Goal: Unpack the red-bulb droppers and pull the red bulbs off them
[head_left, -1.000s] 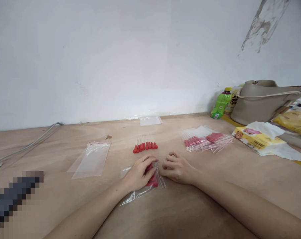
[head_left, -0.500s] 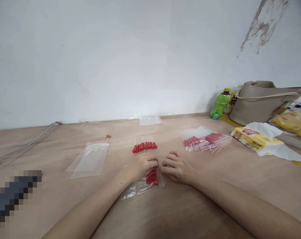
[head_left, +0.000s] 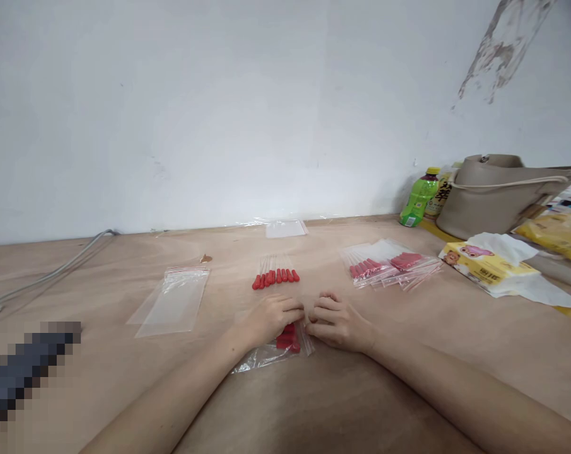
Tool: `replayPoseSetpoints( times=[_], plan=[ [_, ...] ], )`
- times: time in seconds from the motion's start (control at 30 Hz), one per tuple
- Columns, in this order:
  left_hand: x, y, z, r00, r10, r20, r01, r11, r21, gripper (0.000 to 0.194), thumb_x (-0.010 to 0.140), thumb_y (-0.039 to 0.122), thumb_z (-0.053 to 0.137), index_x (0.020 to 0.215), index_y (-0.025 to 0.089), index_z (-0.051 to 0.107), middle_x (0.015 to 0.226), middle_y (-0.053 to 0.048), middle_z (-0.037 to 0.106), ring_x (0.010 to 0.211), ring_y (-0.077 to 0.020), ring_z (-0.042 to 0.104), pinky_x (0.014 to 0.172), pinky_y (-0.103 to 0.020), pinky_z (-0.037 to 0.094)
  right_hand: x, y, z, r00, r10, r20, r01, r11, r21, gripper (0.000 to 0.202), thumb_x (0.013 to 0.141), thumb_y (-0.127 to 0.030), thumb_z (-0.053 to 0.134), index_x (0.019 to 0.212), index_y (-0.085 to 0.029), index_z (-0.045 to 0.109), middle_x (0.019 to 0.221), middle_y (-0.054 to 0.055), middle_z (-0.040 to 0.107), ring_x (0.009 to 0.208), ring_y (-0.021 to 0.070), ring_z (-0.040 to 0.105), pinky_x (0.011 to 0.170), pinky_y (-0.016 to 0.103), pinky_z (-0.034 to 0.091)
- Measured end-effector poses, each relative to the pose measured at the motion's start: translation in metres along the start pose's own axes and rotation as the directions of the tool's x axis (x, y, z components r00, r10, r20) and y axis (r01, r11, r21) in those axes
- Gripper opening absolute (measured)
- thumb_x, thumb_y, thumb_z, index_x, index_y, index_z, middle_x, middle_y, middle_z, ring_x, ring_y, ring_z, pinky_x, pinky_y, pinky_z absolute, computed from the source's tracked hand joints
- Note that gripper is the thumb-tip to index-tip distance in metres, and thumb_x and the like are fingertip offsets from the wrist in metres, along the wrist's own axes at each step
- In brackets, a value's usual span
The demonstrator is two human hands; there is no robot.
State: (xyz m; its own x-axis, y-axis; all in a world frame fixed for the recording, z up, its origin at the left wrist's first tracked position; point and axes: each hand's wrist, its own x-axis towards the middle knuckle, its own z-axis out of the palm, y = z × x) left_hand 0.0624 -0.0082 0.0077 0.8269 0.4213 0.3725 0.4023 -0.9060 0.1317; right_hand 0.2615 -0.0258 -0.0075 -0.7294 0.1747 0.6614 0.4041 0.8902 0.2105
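Note:
A clear zip-lock bag (head_left: 257, 362) lies flat on the table in front of me, with red-bulbed droppers (head_left: 287, 340) inside. My left hand (head_left: 272, 320) is closed on the bag's far corner and covers part of it. At the zip end, the curled fingers of my right hand (head_left: 338, 323) pinch the bag's edge, close to my left fingertips. Just beyond my hands, several loose droppers (head_left: 276, 276) with red rubber bulbs and thin clear tubes lie side by side in a row.
Flat clear zip-lock bags (head_left: 174, 302) lie to the left. Filled bags of droppers (head_left: 384, 265) are piled on the right, near a yellow tissue box (head_left: 486, 268). A green bottle (head_left: 418, 200) and a grey-beige handbag (head_left: 484, 198) stand behind. A cable (head_left: 72, 258) runs along the left.
Both hands stay at the bag's zip end. My left fingertips have shifted slightly to the right along the edge. The other things lie where they were.

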Motion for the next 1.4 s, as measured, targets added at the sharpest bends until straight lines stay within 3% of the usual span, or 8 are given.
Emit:
replayPoseSetpoints(
  times=[0.07, 0.17, 0.4, 0.67, 1.1, 1.4],
  plan=[
    [-0.0016, -0.0015, 0.0000, 0.999, 0.034, 0.010, -0.034, 0.999, 0.000, 0.026, 0.089, 0.016, 0.035, 0.087, 0.017, 0.061, 0.093, -0.004, 0.062, 0.081, -0.0129, 0.057, 0.073, -0.024, 0.044, -0.0001, -0.0003, -0.0003, 1.000, 0.004, -0.021, -0.004, 1.000, 0.000, 0.019, 0.084, -0.013, 0.042, 0.071, -0.020, 0.054, 0.067, -0.002, 0.055, 0.068, 0.0110, 0.043, 0.075, 0.029, 0.032],
    [-0.0036, -0.0040, -0.0014, 0.997, 0.048, -0.068, -0.050, 0.999, -0.021, 0.026, 0.089, 0.014, 0.034, 0.088, 0.017, 0.060, 0.097, -0.006, 0.061, 0.086, -0.0133, 0.056, 0.076, -0.025, 0.044, -0.0003, -0.0006, -0.0001, 0.999, 0.010, -0.043, -0.010, 1.000, 0.006, 0.017, 0.083, -0.012, 0.044, 0.071, -0.019, 0.054, 0.067, -0.002, 0.056, 0.068, 0.0114, 0.043, 0.074, 0.029, 0.032],
    [-0.0034, -0.0060, -0.0023, 0.991, 0.068, -0.117, -0.072, 0.997, -0.028, 0.026, 0.088, 0.014, 0.036, 0.082, 0.016, 0.061, 0.089, -0.006, 0.062, 0.080, -0.0123, 0.057, 0.072, -0.024, 0.045, 0.0000, -0.0006, 0.0007, 0.999, 0.020, -0.031, -0.020, 1.000, -0.001, 0.018, 0.083, -0.012, 0.043, 0.070, -0.019, 0.053, 0.066, -0.002, 0.056, 0.067, 0.0113, 0.042, 0.074, 0.029, 0.031],
    [-0.0017, -0.0044, -0.0035, 0.987, 0.138, -0.081, -0.138, 0.990, 0.013, 0.024, 0.088, 0.015, 0.039, 0.083, 0.017, 0.063, 0.088, -0.003, 0.064, 0.077, -0.0112, 0.057, 0.069, -0.022, 0.044, -0.0001, -0.0002, 0.0015, 0.999, 0.001, -0.053, -0.001, 1.000, 0.003, 0.017, 0.083, -0.014, 0.045, 0.069, -0.019, 0.054, 0.064, -0.002, 0.055, 0.067, 0.0112, 0.041, 0.072, 0.028, 0.032],
    [-0.0004, -0.0015, -0.0062, 0.992, 0.125, -0.006, -0.124, 0.990, 0.073, 0.029, 0.090, 0.014, 0.034, 0.078, 0.015, 0.061, 0.076, -0.003, 0.061, 0.070, -0.0112, 0.054, 0.066, -0.022, 0.040, 0.0034, -0.0016, -0.0015, 1.000, 0.004, 0.001, -0.004, 1.000, 0.002, 0.017, 0.082, -0.013, 0.045, 0.069, -0.019, 0.054, 0.065, -0.002, 0.055, 0.066, 0.0108, 0.040, 0.073, 0.028, 0.031],
    [-0.0023, -0.0013, -0.0056, 0.991, 0.125, -0.036, -0.122, 0.988, 0.090, 0.030, 0.088, 0.012, 0.032, 0.072, 0.015, 0.057, 0.077, -0.003, 0.058, 0.067, -0.0109, 0.049, 0.062, -0.021, 0.038, 0.0045, -0.0010, -0.0007, 1.000, 0.007, 0.025, -0.007, 1.000, 0.017, 0.011, 0.080, -0.017, 0.048, 0.071, -0.019, 0.053, 0.071, -0.001, 0.057, 0.071, 0.0114, 0.042, 0.072, 0.028, 0.031]
  ],
)
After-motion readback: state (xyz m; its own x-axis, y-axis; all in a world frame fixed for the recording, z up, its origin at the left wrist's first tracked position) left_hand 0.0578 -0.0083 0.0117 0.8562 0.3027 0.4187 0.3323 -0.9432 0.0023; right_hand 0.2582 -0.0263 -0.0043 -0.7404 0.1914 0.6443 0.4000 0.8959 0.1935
